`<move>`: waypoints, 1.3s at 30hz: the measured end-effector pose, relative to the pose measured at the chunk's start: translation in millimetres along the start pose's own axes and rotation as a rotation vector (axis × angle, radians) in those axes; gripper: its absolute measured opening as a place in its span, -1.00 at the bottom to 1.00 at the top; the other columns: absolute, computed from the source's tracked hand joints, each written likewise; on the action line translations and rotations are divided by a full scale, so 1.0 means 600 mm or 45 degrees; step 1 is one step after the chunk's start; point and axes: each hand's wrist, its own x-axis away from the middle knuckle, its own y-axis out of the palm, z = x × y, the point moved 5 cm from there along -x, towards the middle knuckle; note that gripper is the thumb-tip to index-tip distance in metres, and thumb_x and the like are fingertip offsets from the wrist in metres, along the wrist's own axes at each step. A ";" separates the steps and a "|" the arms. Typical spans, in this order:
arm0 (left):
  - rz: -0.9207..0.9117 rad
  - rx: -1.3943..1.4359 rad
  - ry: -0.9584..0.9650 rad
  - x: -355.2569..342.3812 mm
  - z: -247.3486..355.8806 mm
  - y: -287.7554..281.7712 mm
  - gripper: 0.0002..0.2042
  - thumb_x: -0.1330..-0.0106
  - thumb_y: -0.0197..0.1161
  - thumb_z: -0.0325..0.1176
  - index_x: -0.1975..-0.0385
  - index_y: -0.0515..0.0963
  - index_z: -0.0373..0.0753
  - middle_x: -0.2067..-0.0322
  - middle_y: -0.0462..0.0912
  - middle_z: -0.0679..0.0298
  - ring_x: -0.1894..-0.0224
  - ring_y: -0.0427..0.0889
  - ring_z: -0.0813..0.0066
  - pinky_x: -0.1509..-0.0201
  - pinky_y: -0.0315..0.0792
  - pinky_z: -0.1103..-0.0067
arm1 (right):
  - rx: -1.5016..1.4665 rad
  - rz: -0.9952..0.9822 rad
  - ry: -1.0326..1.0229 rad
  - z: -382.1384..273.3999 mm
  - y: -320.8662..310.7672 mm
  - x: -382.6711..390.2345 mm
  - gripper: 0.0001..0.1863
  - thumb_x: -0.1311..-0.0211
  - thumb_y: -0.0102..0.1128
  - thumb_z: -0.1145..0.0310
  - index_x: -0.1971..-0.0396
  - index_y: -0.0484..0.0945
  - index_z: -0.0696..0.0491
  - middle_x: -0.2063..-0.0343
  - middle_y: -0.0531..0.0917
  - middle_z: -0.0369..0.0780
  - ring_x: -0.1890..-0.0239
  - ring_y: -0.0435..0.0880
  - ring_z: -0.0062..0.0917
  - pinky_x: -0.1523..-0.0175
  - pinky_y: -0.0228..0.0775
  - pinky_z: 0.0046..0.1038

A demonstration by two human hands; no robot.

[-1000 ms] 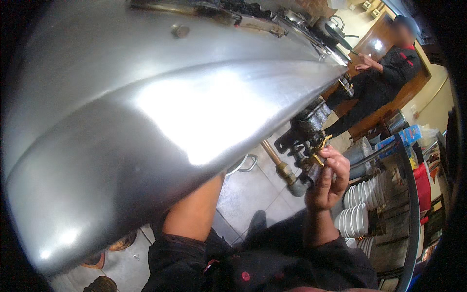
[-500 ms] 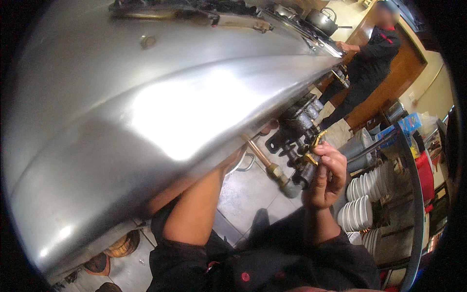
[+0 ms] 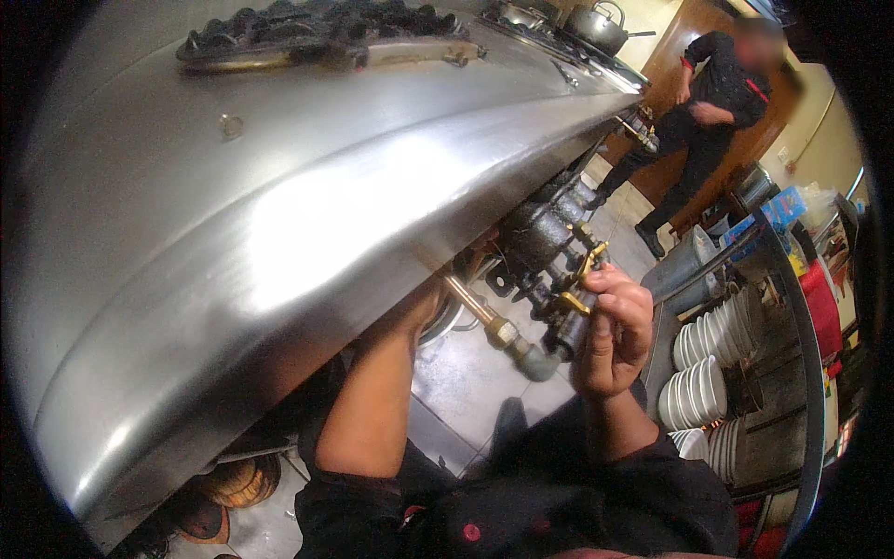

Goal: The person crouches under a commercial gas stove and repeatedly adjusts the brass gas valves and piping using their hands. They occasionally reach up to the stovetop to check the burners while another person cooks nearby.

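At the front edge of a stainless steel stove top [image 3: 168, 279], my right hand [image 3: 615, 331] pinches a yellow brass valve lever [image 3: 593, 261] between thumb and fingers. A second brass lever [image 3: 575, 303] sits just beside it, nearer to me. Both belong to a dark, greasy gas pipe [image 3: 531, 242] running under the edge. A copper tube [image 3: 470, 298] with a brass nut [image 3: 503, 333] joins a grey elbow fitting [image 3: 535, 361] at the pipe's near end. My left forearm [image 3: 372, 410] reaches beneath the stove's edge, where the steel hides the fingers.
A black burner grate [image 3: 317, 37] sits on the stove top, with a lidded pot [image 3: 596, 26] farther along. A co-worker [image 3: 712, 102] stands at the far right. Stacked white dishes [image 3: 694, 391] fill a shelf on my right. Wooden boards [image 3: 237, 483] lie below the stove.
My view has shifted, showing more of the burner grate. The co-worker has drawn a hand back from the stove and stands more upright. My right hand stays at the brass lever.
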 end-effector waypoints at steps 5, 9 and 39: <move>0.047 0.084 -0.007 -0.001 0.000 -0.002 -0.81 -0.27 0.26 -0.32 0.20 0.49 -0.23 0.31 0.59 0.20 0.29 0.63 0.32 0.21 0.57 0.45 | 0.009 -0.016 0.007 -0.003 -0.001 -0.001 -0.80 -0.19 0.03 0.56 0.17 0.45 0.13 0.22 0.55 -0.08 0.10 0.55 -0.31 -0.20 0.23 -0.12; 0.173 0.269 -0.122 0.008 0.003 0.020 -0.82 -0.27 0.26 -0.36 0.20 0.49 -0.23 0.30 0.60 0.20 0.28 0.63 0.32 0.22 0.57 0.46 | 0.017 -0.021 0.008 -0.002 -0.002 -0.001 -0.80 -0.18 0.03 0.56 0.17 0.45 0.14 0.22 0.55 -0.08 0.10 0.55 -0.31 -0.20 0.23 -0.13; -0.064 -0.195 0.053 0.018 0.010 0.022 -0.79 -0.28 0.26 -0.30 0.16 0.51 -0.23 0.22 0.62 0.20 0.19 0.63 0.31 0.11 0.57 0.42 | -0.006 -0.023 0.005 -0.001 0.000 -0.001 -0.79 -0.19 0.03 0.54 0.16 0.45 0.14 0.20 0.54 -0.07 0.08 0.55 -0.29 -0.22 0.22 -0.12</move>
